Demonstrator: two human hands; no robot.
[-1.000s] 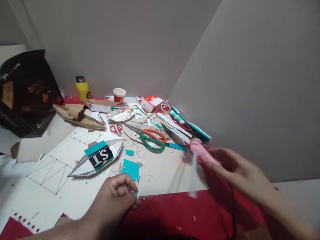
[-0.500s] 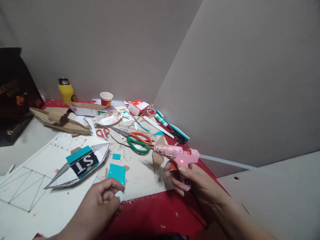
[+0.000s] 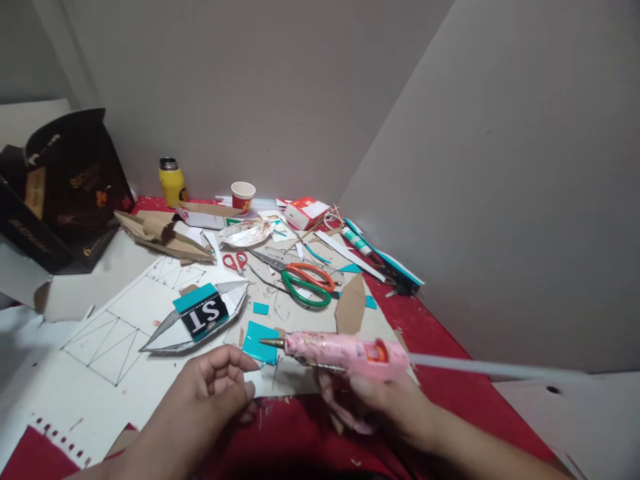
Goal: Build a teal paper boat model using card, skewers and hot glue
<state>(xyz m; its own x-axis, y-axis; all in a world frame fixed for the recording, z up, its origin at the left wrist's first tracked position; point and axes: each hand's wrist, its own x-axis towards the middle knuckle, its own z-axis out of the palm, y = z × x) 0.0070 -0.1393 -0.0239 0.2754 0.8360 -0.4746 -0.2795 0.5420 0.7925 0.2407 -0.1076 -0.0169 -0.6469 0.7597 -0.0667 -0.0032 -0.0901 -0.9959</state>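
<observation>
My right hand is wrapped round the handle of a pink glue gun, with a long glue stick poking out of its back. The metal nozzle points left, just above and right of my left hand. That hand pinches a small white piece of paper, partly hidden by the fingers. Beyond the fingertips lies a teal square, with a smaller teal piece behind it. To the left, a paper boat carries a teal and black cover lettered "ST".
Large scissors, small red scissors and a cardboard piece lie mid-table. Behind stand a cardboard boat, yellow bottle, paper cup and black bag. A grey wall bounds the right side.
The glue gun has come lower and nearer, its nozzle now close to my left hand. The view has turned left, showing more of the black bag.
</observation>
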